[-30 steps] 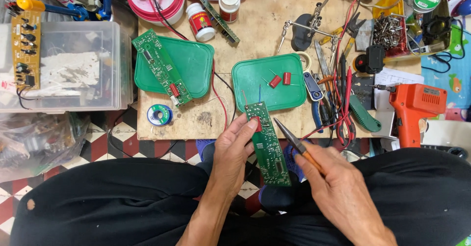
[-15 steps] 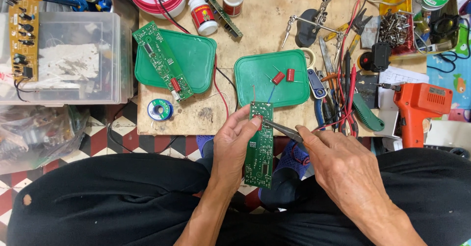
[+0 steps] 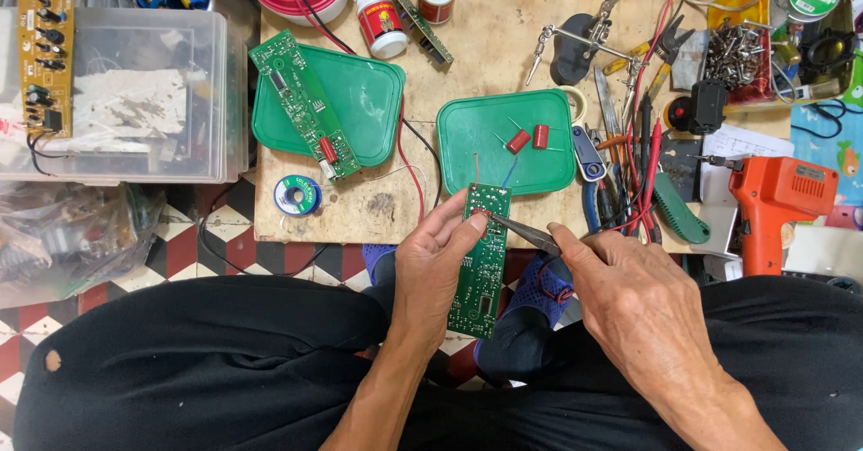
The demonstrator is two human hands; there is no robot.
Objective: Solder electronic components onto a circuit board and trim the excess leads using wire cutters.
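My left hand (image 3: 431, 276) has the long green circuit board (image 3: 481, 258) pinched by its left edge, thumb on the face near the far end, fingers wrapped behind; the board stands lengthwise over my lap, its far end just reaching the near edge of the wooden work board (image 3: 503, 37). My right hand (image 3: 629, 294) is closed around thin pliers (image 3: 521, 231), whose tips meet the board's far end beside my left thumb. Whether those tips are nipped on a lead or only touching the surface I cannot tell; they are too small and partly hidden by my thumb.

The risks, as I judge them: the board is held along one edge only, in the air, so any push from the pliers could twist it in my fingers or make it slip toward my knees. The tips sit right next to my thumb, and a skid could jab it or scrape a track. A pull at an angle could bend or snap a lead.

Just beyond the board lies the right green tray (image 3: 508, 141) with two small red capacitors (image 3: 529, 138) loose in it; a knock from my wrist could scatter them. Farther left, another green tray (image 3: 360, 100) carries a second circuit board (image 3: 301, 100), and an orange drill (image 3: 778, 204) lies to the right, well apart.
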